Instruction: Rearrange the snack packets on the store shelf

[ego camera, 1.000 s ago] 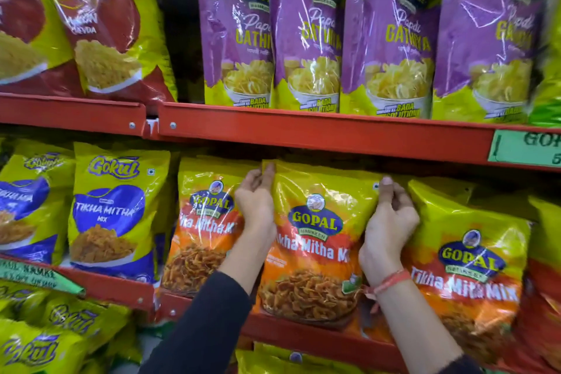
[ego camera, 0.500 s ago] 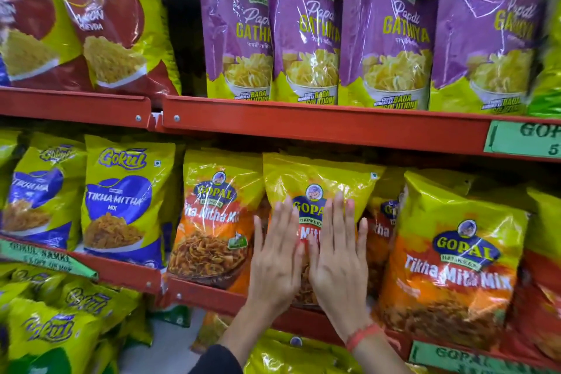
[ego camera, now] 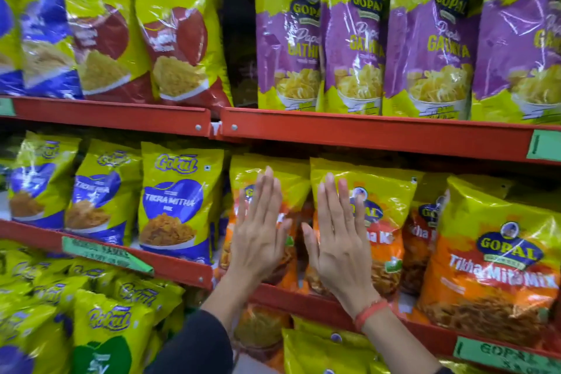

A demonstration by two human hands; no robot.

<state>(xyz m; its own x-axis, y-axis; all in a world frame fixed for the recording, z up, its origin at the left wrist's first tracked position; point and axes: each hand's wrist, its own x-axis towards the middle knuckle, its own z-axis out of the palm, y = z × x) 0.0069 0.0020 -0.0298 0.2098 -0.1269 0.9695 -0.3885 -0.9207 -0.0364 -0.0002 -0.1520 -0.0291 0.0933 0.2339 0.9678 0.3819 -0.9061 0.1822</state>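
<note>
Left hand (ego camera: 258, 234) flat on one orange Gopal packet (ego camera: 267, 182), right hand (ego camera: 340, 237) flat on next packet (ego camera: 385, 200) at its 3 o'clock; red middle shelf (ego camera: 303, 302) beneath.

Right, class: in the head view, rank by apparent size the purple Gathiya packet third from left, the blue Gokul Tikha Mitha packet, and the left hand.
1. Purple Gathiya packet, tallest.
2. Blue Gokul Tikha Mitha packet.
3. Left hand, smallest, though nearer the camera, so it looks enlarged.
</note>
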